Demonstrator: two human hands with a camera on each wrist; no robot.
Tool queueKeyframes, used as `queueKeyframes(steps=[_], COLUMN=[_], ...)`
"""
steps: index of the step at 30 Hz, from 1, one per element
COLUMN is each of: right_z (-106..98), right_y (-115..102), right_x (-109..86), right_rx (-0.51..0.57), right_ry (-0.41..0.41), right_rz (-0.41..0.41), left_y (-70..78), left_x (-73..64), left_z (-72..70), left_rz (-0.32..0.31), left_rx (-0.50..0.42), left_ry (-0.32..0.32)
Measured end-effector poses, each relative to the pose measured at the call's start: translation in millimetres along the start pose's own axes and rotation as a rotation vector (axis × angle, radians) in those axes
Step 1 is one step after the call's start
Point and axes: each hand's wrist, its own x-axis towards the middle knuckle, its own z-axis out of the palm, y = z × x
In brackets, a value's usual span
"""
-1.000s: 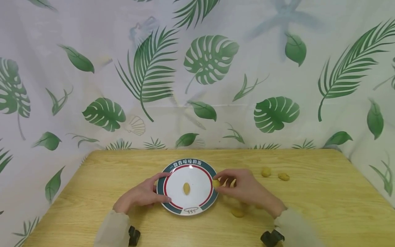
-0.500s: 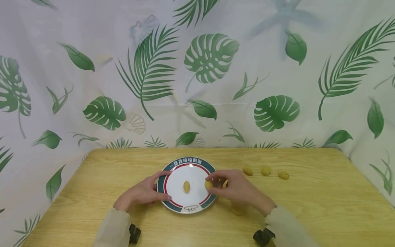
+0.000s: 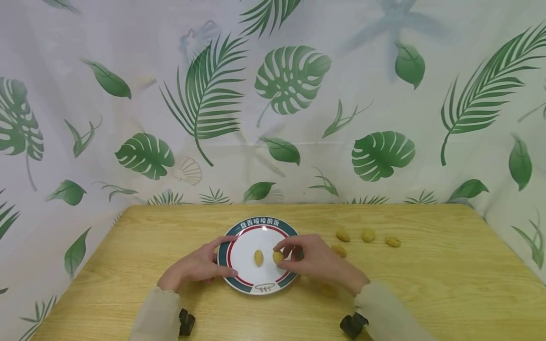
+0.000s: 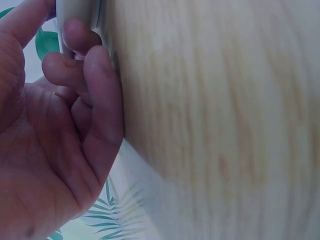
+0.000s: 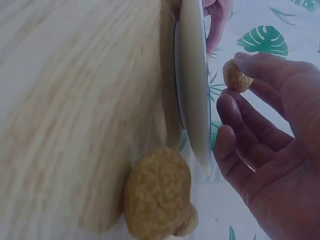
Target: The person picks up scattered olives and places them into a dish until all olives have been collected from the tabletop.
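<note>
A round white plate (image 3: 256,277), its rim banded in dark teal with a red ring inside, lies on the table. My left hand (image 3: 200,263) holds the plate's left side, thumb over the rim; in the left wrist view its other fingers (image 4: 102,95) curl low beside the tabletop. One tan walnut (image 3: 258,258) rests near the plate's middle. Just right of it, my right hand (image 3: 309,255) pinches another walnut (image 5: 236,79) between thumb and fingertips. From the right wrist camera, that walnut shows over the plate's upper face, the remaining fingers loosely bent.
Several more walnuts lie on the wooden table (image 3: 426,284): a row of three at the back right, including a middle walnut (image 3: 368,235), and a nearer walnut (image 3: 339,251) beside my right hand. A leaf-patterned curtain (image 3: 307,156) hangs behind the table.
My right hand has carried its walnut leftward from the plate's right rim to over the white middle, uncovering walnuts on the table behind it. The left hand and plate stay put.
</note>
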Motion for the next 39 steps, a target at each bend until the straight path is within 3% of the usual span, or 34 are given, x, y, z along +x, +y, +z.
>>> queueKeyframes(steps=[8,31,39], right_z=[3.6,10.3,6.8], right_y=[-1.9,-0.7,-1.8], right_x=[5.5,18.1,15.1], right_rx=[0.008,-0.019,-0.005], right_ry=[-0.022,-0.181,-0.137], right_rz=[-0.002,0.060,0.045], left_y=[-0.7,-1.4,-1.7], left_x=[1.0,1.1,1.8], left_z=[1.0,0.6,-0.6], left_rz=[0.007,0.007,0.007], left_rx=[-0.013,-0.018,-0.017], left_ry=[-0.011,-0.015,-0.018])
